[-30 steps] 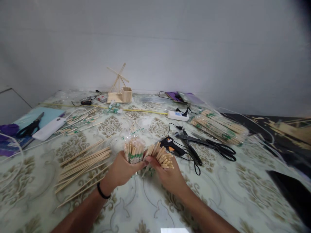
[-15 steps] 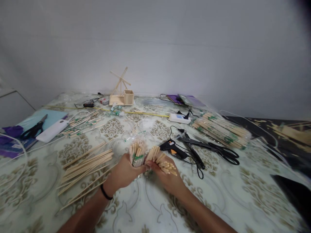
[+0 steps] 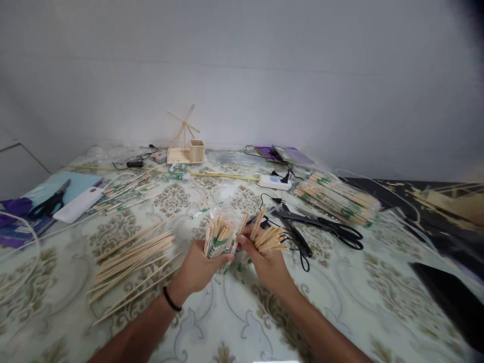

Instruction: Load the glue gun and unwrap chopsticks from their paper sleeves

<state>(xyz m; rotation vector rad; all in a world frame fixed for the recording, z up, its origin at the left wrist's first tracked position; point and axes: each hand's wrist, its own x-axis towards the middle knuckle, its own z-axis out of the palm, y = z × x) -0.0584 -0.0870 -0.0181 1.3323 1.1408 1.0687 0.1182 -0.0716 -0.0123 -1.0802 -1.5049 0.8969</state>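
Observation:
My left hand (image 3: 198,269), with a black band on its wrist, is closed around a bundle of wrapped chopsticks (image 3: 220,236) in clear plastic with green print. In my right hand (image 3: 266,262) is a fanned bunch of bare wooden chopsticks (image 3: 271,238). My right thumb and fingertips are at the edge of the wrapped bundle, beside my left thumb. Loose chopsticks (image 3: 136,257) lie on the patterned tablecloth (image 3: 204,333) to the left of my hands. Behind my right hand sits a glue gun, mostly hidden.
Large black scissors (image 3: 340,233) lie at right, near a plastic pack of chopsticks (image 3: 336,199) and a white power strip (image 3: 275,182). A wooden windmill model (image 3: 187,146) stands at the back. More scissors (image 3: 51,201) and a white device (image 3: 79,204) lie left; a black object (image 3: 449,297) is right.
My right hand has moved rightward from my left, and its bare chopsticks fan out more. The wrapped bundle has loosened and spread. The camera view has shifted slightly.

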